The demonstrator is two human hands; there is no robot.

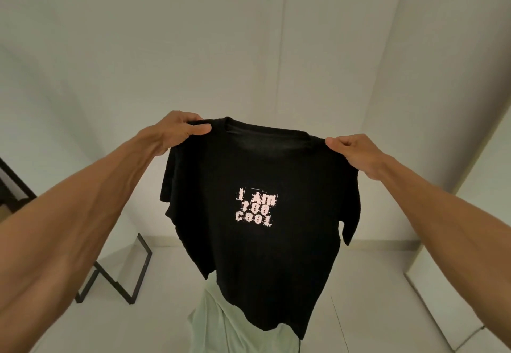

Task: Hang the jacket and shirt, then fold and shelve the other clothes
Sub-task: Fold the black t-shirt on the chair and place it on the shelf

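A black T-shirt (257,242) with pale printed lettering on its front hangs spread out in front of me, held up in the air. My left hand (181,131) pinches its left shoulder seam. My right hand (352,152) pinches its right shoulder. Both arms are stretched forward. Below the shirt's hem a pale green garment (213,322) lies on the floor, partly hidden by the shirt.
A black metal frame (121,278) of a rack or shelf stands at the left on the white floor. White walls rise ahead, and a white panel (448,98) juts out at the right.
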